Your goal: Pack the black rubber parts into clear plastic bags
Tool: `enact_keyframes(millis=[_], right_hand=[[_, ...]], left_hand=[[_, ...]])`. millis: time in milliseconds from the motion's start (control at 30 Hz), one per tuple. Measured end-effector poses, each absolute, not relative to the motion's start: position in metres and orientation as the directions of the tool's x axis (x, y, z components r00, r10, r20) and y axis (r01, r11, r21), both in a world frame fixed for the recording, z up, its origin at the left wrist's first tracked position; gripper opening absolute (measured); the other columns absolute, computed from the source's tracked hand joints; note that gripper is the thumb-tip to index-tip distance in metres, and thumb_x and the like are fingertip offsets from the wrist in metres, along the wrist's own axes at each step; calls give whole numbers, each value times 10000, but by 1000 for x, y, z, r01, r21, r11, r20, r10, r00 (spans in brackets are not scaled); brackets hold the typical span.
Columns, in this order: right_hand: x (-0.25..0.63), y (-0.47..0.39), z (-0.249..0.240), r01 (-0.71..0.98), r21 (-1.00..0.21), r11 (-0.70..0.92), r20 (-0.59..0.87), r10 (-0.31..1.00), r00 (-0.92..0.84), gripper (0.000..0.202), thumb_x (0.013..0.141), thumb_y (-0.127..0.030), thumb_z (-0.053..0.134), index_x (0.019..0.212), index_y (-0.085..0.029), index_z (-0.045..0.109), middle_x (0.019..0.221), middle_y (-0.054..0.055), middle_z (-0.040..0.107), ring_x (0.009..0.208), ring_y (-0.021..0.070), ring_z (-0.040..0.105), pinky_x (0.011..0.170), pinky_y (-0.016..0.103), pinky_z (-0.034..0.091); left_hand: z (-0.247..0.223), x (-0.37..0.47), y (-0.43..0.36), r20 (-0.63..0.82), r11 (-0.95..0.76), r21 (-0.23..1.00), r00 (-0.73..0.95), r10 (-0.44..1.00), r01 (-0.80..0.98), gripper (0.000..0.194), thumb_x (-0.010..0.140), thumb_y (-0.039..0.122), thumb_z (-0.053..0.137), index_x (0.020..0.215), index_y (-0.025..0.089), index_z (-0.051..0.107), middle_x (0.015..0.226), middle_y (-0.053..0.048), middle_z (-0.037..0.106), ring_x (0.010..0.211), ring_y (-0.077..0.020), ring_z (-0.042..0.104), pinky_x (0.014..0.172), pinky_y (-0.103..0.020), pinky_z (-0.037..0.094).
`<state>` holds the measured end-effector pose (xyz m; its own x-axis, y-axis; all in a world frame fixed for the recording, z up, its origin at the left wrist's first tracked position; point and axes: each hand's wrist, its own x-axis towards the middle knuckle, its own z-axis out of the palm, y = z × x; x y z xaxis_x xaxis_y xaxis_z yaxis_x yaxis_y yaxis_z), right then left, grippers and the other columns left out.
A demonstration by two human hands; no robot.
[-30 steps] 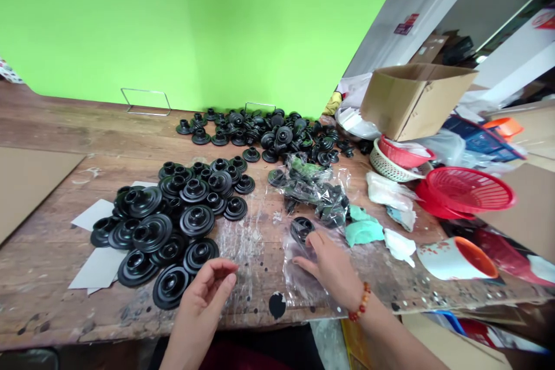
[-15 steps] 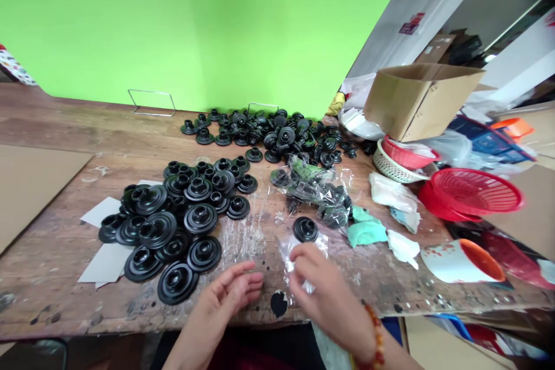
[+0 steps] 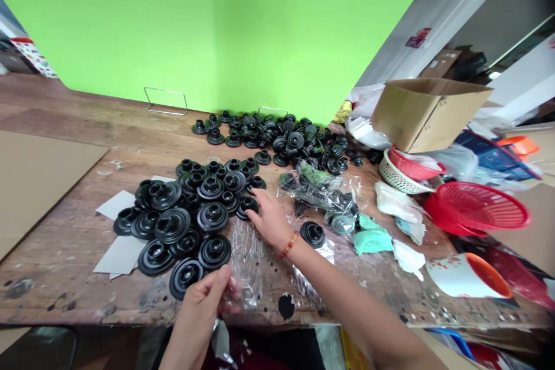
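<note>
R hand [image 3: 273, 221]: fingers spread abt a disc [image 3: 247, 206] at R edge of pile [image 3: 212, 217] on worktop [image 3: 134, 134]. L hand [image 3: 204, 302]: fingers pinching clear bag [image 3: 221, 341], tho blurred. Risk: rim snags neighbours, discs topple; loose L grip, bag slips.

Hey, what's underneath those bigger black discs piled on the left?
Pale cards stick out from beneath the left side of the black discs, over the wooden table. The pile covers the rest, so anything else underneath can't be seen.
</note>
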<state>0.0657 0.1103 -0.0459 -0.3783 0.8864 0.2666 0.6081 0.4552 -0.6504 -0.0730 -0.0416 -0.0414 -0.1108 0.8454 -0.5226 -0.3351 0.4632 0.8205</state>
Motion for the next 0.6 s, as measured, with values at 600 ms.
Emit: enact_keyframes(millis=[600], right_hand=[[82, -4, -7, 261, -955, -139, -259, 821, -509, 303, 758, -254, 734, 1047, -204, 657, 791, -4, 638, 678, 137, 547, 634, 249, 447]], left_hand=[[-34, -71, -41, -386, 354, 910, -129, 914, -215, 316, 702, 484, 732, 755, 212, 580, 439, 79, 498, 412, -94, 421, 424, -185, 319]])
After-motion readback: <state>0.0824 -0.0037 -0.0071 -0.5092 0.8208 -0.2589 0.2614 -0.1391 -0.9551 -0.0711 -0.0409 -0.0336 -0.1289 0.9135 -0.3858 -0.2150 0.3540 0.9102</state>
